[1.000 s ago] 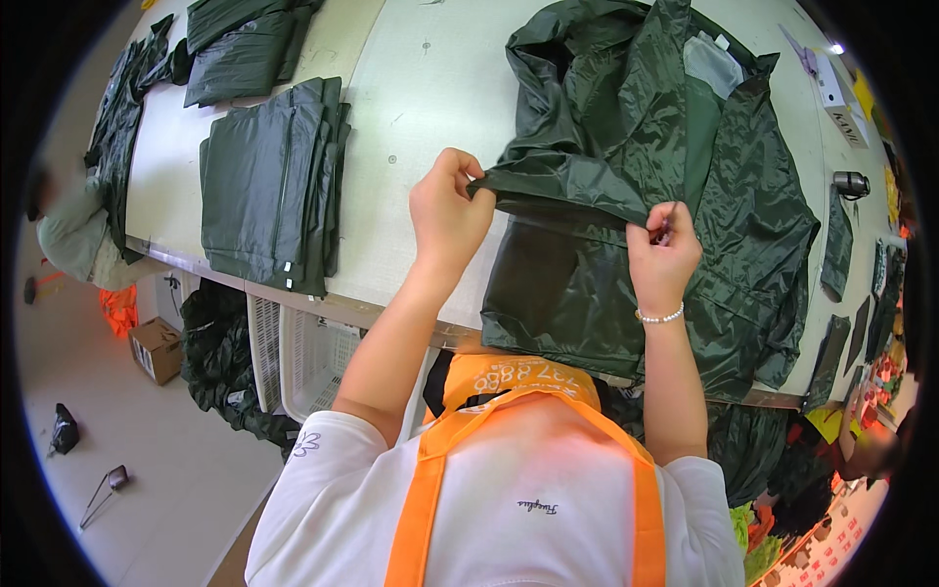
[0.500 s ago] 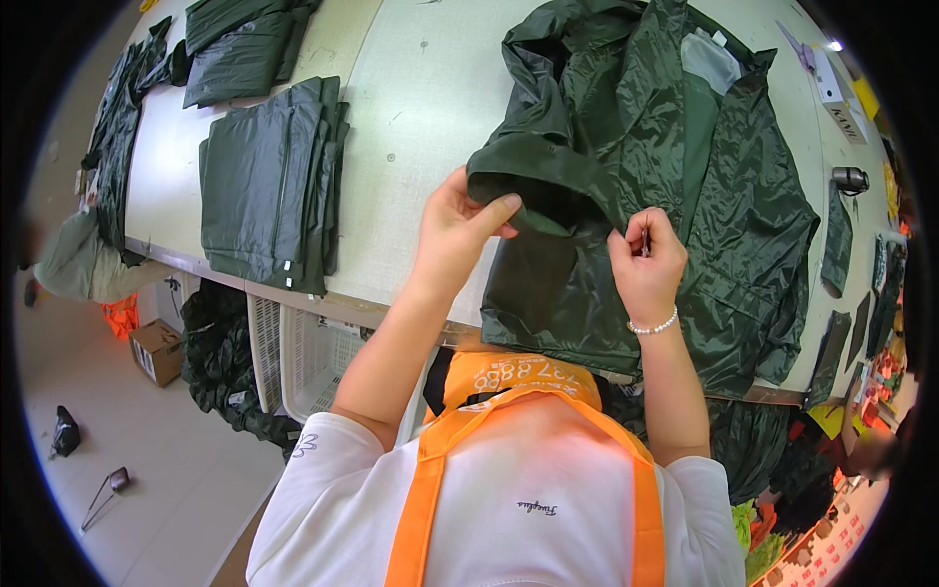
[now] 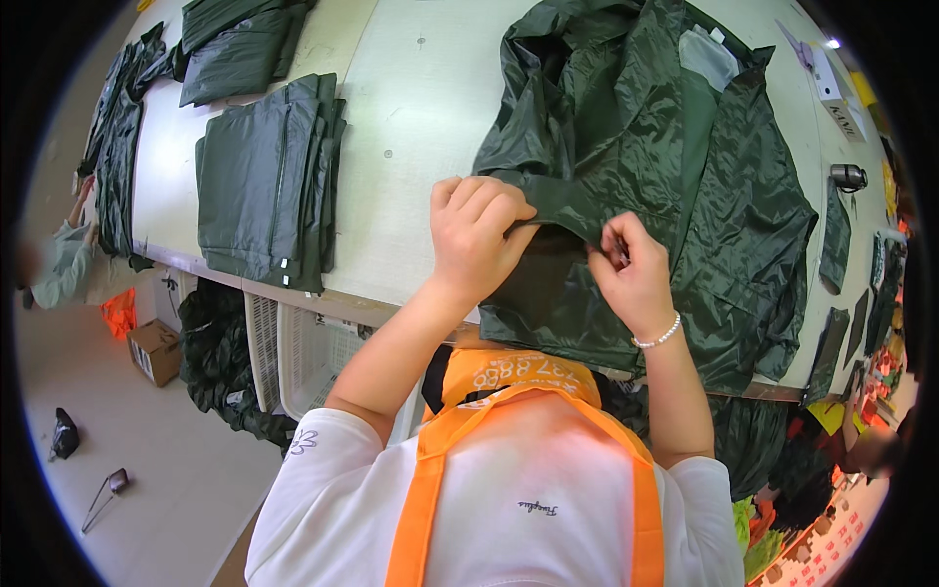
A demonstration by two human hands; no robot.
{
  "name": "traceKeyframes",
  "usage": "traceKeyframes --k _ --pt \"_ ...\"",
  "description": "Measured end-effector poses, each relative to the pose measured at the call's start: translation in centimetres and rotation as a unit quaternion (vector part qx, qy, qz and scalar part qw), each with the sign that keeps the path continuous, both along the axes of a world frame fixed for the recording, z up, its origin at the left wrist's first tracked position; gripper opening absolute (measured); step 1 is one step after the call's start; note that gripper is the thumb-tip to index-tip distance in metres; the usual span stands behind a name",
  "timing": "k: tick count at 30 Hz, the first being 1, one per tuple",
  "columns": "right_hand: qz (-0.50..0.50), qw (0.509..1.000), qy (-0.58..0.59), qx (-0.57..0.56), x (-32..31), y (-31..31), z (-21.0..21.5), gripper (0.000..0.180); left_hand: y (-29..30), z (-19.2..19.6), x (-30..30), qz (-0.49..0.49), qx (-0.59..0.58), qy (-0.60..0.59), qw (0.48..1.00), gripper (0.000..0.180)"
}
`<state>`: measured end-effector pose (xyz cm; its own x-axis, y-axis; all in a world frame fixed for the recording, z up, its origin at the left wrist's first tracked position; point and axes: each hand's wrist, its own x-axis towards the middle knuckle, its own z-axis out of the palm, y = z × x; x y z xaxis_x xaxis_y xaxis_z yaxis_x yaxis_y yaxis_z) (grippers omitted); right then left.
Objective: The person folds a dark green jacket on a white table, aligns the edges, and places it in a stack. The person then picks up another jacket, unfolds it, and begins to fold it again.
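Observation:
A shiny dark green jacket (image 3: 748, 186) lies spread on the light table in front of me, its front open over a green lining. My left hand (image 3: 479, 235) is closed on the jacket's sleeve cuff (image 3: 559, 205), fingers curled over its edge. At the cuff's other end, my right hand (image 3: 634, 274) pinches the hem between thumb and fingers. Something small and dark shows inside the curl of the right fingers, too hidden to name. The cuff is pulled fairly flat between both hands.
Left of the jacket lie a folded dark green stack (image 3: 259, 186) and another folded pile (image 3: 240, 49). Purple-handled scissors (image 3: 806, 57), a white box (image 3: 836, 98) and a dark flask (image 3: 849, 177) stand right. A white crate (image 3: 318, 357) sits below the table edge. A person works far left.
The cuff was held open as a round mouth; now it is drawn flatter. My left hand has turned over, knuckles up, and the right hand has shifted slightly left and down.

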<state>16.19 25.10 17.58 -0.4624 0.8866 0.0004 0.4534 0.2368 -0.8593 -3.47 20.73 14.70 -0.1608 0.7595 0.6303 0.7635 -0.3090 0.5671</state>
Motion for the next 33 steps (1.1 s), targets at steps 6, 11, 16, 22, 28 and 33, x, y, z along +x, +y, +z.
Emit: traceKeyframes --k 6,11,16,22,28,33 --pt "0.03 0.996 0.063 -0.064 -0.2 0.8 0.4 0.024 0.1 0.6 -0.3 -0.019 0.016 0.073 0.997 0.027" --pt "0.05 0.982 0.052 -0.175 -0.9 0.9 0.9 0.018 0.1 0.6 -0.3 -0.028 0.018 0.078 0.996 0.027" --pt "0.052 0.978 0.078 -0.184 -1.1 0.7 0.2 0.016 0.2 0.6 -0.3 -0.023 0.042 0.085 0.995 0.027" --pt "0.069 0.98 0.072 -0.171 -1.5 1.2 1.0 0.013 0.3 0.6 -0.6 -0.035 0.045 0.083 0.995 0.027" --pt "0.063 0.985 0.07 -0.144 -2.2 1.2 1.5 0.012 0.3 0.6 -0.8 -0.021 0.052 0.083 0.995 0.027" --pt "0.06 0.987 0.067 -0.132 -2.3 1.0 1.5 0.011 0.0 1.0 -0.9 -0.014 0.042 0.091 0.995 0.027"
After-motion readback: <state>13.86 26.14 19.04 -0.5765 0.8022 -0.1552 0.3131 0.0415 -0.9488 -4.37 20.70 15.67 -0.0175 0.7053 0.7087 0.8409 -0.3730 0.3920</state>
